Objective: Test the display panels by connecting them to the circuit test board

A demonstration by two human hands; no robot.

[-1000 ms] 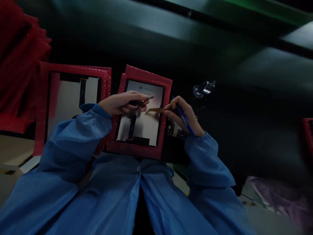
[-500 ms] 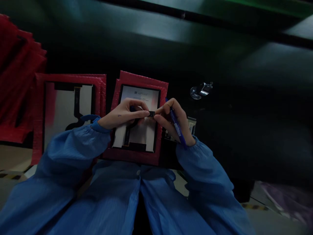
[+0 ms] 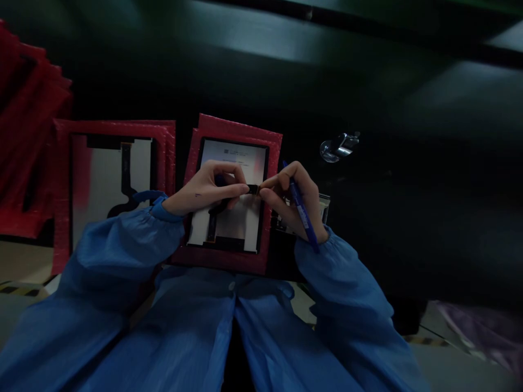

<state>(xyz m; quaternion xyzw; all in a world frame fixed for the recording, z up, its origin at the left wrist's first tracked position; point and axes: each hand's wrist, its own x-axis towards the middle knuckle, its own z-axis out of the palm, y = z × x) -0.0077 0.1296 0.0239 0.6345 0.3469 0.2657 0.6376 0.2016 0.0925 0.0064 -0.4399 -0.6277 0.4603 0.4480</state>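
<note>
A display panel [image 3: 241, 223] lies back side up on a pink bubble-wrap sleeve [image 3: 269, 218], with a black flex cable [image 3: 212, 227] rising from its lower edge. My left hand [image 3: 208, 190] is closed in a pinch on the black end of that cable. Opposite it, my right hand [image 3: 298, 201] has thumb and forefinger pinched together at the cable's tip; whether they touch it I cannot make out. A blue pen [image 3: 303, 212] is tucked slantwise in my right hand, reaching back to the wrist.
A second panel [image 3: 102, 185] lies on pink bubble wrap at left, beside a heap of red bubble-wrap sleeves [image 3: 28, 141]. Partly behind my right hand is a small framed part [image 3: 324, 207]. A shiny metal and clear object [image 3: 340, 147] stands farther right on the dark table [image 3: 408, 207].
My right hand has shifted slightly right with the pen, its fingertips drawing a little away from my left hand. The left hand keeps its pinch on the flex cable.
</note>
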